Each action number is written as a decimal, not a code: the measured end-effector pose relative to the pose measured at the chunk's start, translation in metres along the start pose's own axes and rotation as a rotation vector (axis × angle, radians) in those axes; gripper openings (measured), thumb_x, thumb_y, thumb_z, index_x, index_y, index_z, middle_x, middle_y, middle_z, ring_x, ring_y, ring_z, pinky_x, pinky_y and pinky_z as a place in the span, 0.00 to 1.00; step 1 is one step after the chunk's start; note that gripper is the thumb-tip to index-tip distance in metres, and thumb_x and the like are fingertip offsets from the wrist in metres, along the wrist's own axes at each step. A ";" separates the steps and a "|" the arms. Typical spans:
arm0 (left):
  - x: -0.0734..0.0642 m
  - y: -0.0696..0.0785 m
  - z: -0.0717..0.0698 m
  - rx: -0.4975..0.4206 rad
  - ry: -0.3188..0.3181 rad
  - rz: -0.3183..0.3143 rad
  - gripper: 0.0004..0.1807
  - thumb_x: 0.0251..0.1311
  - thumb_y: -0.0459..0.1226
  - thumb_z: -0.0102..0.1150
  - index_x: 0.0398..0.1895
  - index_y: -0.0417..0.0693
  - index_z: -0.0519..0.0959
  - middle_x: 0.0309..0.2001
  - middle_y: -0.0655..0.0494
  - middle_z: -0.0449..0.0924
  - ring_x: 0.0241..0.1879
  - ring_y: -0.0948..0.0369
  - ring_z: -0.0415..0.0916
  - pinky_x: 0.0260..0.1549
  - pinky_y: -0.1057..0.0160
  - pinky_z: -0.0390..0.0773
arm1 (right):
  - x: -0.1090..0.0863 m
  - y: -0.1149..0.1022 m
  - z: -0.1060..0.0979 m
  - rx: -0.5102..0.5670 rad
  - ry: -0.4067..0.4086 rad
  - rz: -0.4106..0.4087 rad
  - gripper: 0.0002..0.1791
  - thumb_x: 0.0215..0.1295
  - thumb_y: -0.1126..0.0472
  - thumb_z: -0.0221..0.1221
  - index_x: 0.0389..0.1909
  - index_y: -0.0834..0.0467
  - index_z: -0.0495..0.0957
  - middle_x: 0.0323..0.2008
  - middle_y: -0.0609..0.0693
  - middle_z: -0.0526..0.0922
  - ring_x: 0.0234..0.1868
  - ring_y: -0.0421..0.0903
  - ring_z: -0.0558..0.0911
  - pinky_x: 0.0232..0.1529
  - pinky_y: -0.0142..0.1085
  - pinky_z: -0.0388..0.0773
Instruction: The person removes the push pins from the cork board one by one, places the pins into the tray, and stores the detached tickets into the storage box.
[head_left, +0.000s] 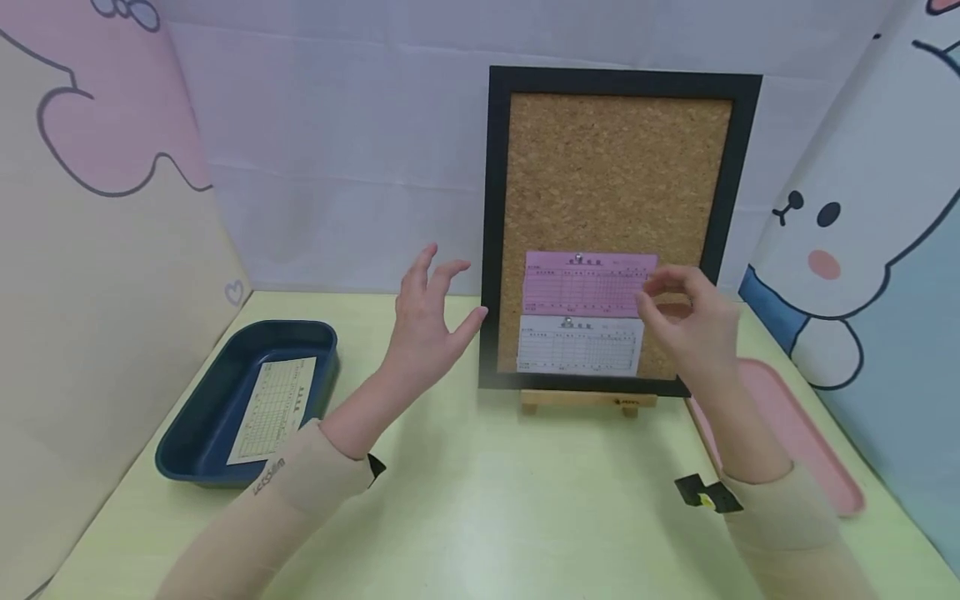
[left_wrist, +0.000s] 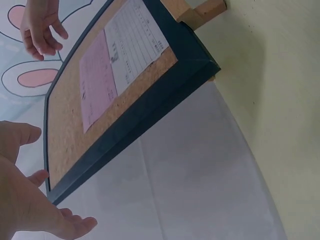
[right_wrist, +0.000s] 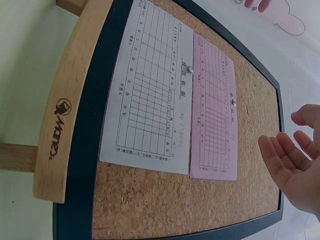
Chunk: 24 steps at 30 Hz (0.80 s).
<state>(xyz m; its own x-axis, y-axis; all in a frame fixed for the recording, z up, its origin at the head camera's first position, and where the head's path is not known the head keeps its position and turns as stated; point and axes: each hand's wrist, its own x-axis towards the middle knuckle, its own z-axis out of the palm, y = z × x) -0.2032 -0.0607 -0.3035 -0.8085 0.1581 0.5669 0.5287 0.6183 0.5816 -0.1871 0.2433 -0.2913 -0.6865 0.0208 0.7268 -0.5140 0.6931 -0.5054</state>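
A black-framed cork board (head_left: 615, 171) stands upright on a small wooden easel (head_left: 588, 399). Pinned low on it is a pink receipt slip (head_left: 588, 287), directly above a white receipt slip (head_left: 577, 348). Each slip has one pin near its top edge; the white slip's pin (right_wrist: 189, 70) looks silvery in the right wrist view. My left hand (head_left: 429, 333) hovers left of the frame, fingers spread and holding nothing. At the pink slip's right end, my right hand (head_left: 696, 325) is raised in front of the board, its fingers loosely bent. Nothing shows between them.
A dark blue tray (head_left: 187, 425) at the left holds a pale yellow printed slip (head_left: 273, 408). On the right lies a pink tray (head_left: 795, 433), partly hidden behind my right forearm. Cloth-like backdrops with cartoon figures enclose the pale table (head_left: 495, 508).
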 end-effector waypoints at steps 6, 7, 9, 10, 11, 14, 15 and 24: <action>0.002 0.003 0.016 -0.083 -0.064 -0.098 0.29 0.59 0.45 0.60 0.64 0.57 0.64 0.74 0.49 0.42 0.72 0.50 0.43 0.63 0.38 0.50 | 0.005 -0.003 0.014 -0.007 -0.011 0.005 0.14 0.57 0.67 0.63 0.44 0.66 0.76 0.38 0.56 0.82 0.39 0.42 0.79 0.38 0.22 0.76; 0.003 0.004 0.018 -0.093 -0.073 -0.109 0.30 0.60 0.45 0.60 0.64 0.57 0.63 0.74 0.49 0.41 0.72 0.50 0.43 0.63 0.38 0.50 | 0.005 -0.003 0.017 -0.006 -0.011 0.006 0.14 0.57 0.67 0.63 0.44 0.65 0.76 0.37 0.56 0.82 0.39 0.44 0.80 0.38 0.23 0.77; 0.005 0.005 0.023 -0.110 -0.089 -0.128 0.30 0.60 0.46 0.59 0.65 0.58 0.62 0.74 0.48 0.40 0.72 0.50 0.42 0.63 0.38 0.50 | 0.007 -0.004 0.021 -0.003 -0.013 0.008 0.14 0.57 0.67 0.63 0.44 0.65 0.76 0.37 0.55 0.82 0.40 0.46 0.81 0.38 0.26 0.78; 0.006 0.006 0.026 -0.117 -0.097 -0.135 0.31 0.61 0.47 0.59 0.66 0.58 0.62 0.74 0.48 0.39 0.73 0.49 0.41 0.63 0.38 0.50 | 0.008 -0.004 0.023 -0.002 -0.014 0.013 0.14 0.57 0.67 0.63 0.44 0.64 0.76 0.38 0.55 0.83 0.40 0.46 0.81 0.38 0.28 0.79; 0.007 0.006 0.028 -0.125 -0.105 -0.144 0.31 0.61 0.48 0.58 0.66 0.58 0.61 0.74 0.47 0.39 0.73 0.49 0.40 0.63 0.37 0.49 | 0.009 -0.004 0.026 0.000 -0.016 0.020 0.14 0.58 0.66 0.63 0.44 0.64 0.76 0.38 0.55 0.83 0.40 0.46 0.81 0.38 0.30 0.79; 0.011 0.007 0.034 -0.152 -0.121 -0.172 0.32 0.61 0.48 0.58 0.67 0.59 0.60 0.75 0.47 0.37 0.73 0.49 0.38 0.63 0.36 0.49 | 0.011 -0.004 0.033 -0.002 -0.021 0.040 0.14 0.59 0.64 0.63 0.45 0.63 0.77 0.38 0.54 0.83 0.41 0.46 0.82 0.38 0.38 0.81; 0.012 0.008 0.036 -0.162 -0.125 -0.183 0.32 0.61 0.48 0.58 0.67 0.59 0.60 0.75 0.48 0.37 0.73 0.49 0.38 0.63 0.36 0.48 | 0.012 -0.004 0.036 -0.005 -0.021 0.045 0.14 0.59 0.63 0.63 0.45 0.63 0.77 0.38 0.53 0.84 0.41 0.46 0.82 0.38 0.39 0.81; 0.024 0.010 0.051 -0.221 -0.112 -0.233 0.32 0.61 0.45 0.59 0.67 0.58 0.60 0.75 0.48 0.35 0.73 0.48 0.38 0.61 0.35 0.53 | 0.017 -0.003 0.057 -0.026 -0.010 0.062 0.13 0.60 0.61 0.62 0.43 0.63 0.78 0.37 0.55 0.84 0.38 0.46 0.82 0.35 0.42 0.80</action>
<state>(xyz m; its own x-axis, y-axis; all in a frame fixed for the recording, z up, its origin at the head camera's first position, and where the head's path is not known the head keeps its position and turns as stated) -0.2304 -0.0116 -0.3137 -0.9312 0.1231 0.3432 0.3595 0.4675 0.8076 -0.2268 0.2004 -0.3036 -0.7218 0.0578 0.6897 -0.4568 0.7088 -0.5374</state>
